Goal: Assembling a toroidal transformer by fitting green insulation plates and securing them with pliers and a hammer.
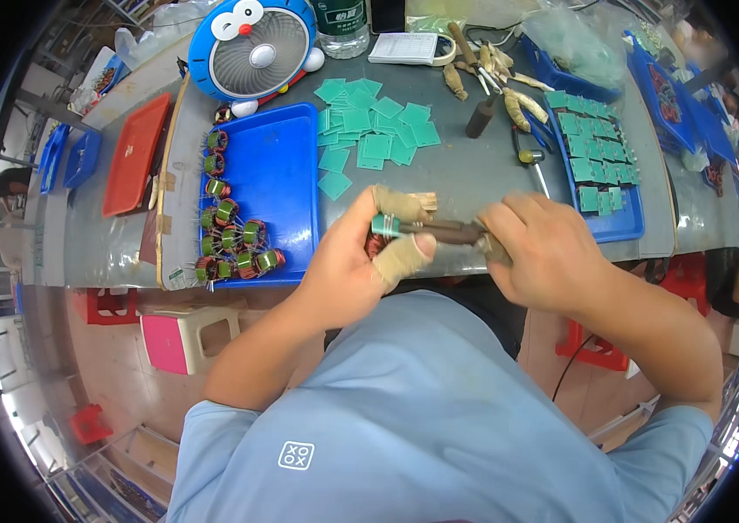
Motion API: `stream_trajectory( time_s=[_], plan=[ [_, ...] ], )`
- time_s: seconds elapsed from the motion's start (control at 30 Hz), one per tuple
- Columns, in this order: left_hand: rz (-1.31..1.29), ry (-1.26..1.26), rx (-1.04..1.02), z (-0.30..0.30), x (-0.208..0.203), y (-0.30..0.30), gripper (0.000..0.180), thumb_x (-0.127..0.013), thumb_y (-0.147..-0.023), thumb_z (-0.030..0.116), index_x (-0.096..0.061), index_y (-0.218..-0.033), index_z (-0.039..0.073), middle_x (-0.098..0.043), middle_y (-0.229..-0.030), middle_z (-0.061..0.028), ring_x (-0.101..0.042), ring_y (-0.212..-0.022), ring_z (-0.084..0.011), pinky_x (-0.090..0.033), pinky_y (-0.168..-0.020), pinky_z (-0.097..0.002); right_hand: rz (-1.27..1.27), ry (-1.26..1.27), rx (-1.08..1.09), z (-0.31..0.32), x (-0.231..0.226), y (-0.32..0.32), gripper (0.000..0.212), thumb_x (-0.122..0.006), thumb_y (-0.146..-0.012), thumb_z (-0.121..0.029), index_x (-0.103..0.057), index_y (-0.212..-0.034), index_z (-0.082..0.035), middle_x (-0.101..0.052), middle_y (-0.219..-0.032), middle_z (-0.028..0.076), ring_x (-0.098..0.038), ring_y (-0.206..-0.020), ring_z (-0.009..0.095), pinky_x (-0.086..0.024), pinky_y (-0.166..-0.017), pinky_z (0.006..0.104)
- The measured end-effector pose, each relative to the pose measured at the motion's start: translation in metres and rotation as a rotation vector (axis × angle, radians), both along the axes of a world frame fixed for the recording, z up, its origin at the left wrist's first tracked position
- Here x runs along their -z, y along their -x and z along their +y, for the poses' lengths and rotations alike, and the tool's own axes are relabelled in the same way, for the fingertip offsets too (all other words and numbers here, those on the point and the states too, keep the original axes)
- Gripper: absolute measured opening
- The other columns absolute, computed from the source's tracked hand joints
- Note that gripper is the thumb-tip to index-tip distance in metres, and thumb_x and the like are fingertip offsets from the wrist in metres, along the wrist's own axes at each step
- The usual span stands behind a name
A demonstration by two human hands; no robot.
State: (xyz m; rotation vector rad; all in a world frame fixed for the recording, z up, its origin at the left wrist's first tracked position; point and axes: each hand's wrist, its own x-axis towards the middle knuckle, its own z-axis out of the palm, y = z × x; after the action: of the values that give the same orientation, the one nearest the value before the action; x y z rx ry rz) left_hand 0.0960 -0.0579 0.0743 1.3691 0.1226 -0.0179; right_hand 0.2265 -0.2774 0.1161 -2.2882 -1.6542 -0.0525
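Observation:
In front of my chest, my left hand (335, 261) is closed around a wire-wound coil (384, 226) with green and reddish parts. Tan wrapping covers its thumb and a finger. My right hand (548, 253) grips a dark brown rod-like tool (446, 231), slightly blurred, whose far end reaches the coil; its exact kind is unclear. To the left, several green and copper ring coils (228, 237) lie along the side of a blue tray (278, 174). Beyond my hands is a loose pile of green square boards (374, 126).
At right, a blue tray (622, 228) bears rows of green boards (592, 148). Pliers (539, 131), a hammer-like tool (531, 157) and wrapped finger covers (522, 109) lie near it. A blue cartoon fan (262, 57) and a large bottle (342, 30) stand behind. A red tray (136, 155) lies left.

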Motion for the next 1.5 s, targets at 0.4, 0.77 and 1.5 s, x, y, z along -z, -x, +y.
stream_trajectory(
  time_s=[0.4,0.77,1.5],
  plan=[
    [-0.12,0.034,-0.147,-0.007,0.034,-0.01,0.04,-0.066,-0.104,0.014,-0.046,-0.137,0.007,-0.065,-0.127,-0.015,-0.067,-0.11,-0.0185,-0.055,-0.097,-0.0346,1.209,-0.602,0.355,0.029,0.097,0.042,0.035,-0.072,-0.097,-0.013,-0.059,-0.128,-0.004,-0.065,-0.111,0.007,-0.066,-0.096,0.018,-0.052,-0.084,0.0345],
    [-0.281,0.048,-0.147,-0.022,0.05,-0.01,0.097,-0.078,-0.095,0.025,-0.015,-0.165,0.004,-0.044,-0.157,-0.019,-0.052,-0.137,-0.0249,-0.043,-0.113,-0.0402,2.112,-0.844,-0.031,0.034,0.103,0.045,0.054,-0.064,-0.106,-0.029,-0.044,-0.151,-0.007,-0.062,-0.122,0.004,-0.062,-0.109,0.013,-0.052,-0.092,0.0313],
    [0.052,-0.111,-0.123,0.014,0.019,0.004,0.052,-0.083,-0.086,0.002,-0.057,-0.131,0.003,-0.067,-0.115,-0.005,-0.064,-0.105,-0.0107,-0.054,-0.092,-0.0303,0.661,-0.044,0.184,0.008,0.044,0.024,0.054,-0.072,-0.097,-0.027,-0.055,-0.143,-0.005,-0.059,-0.105,0.017,-0.061,-0.097,0.036,-0.05,-0.089,0.0423]
  ],
)
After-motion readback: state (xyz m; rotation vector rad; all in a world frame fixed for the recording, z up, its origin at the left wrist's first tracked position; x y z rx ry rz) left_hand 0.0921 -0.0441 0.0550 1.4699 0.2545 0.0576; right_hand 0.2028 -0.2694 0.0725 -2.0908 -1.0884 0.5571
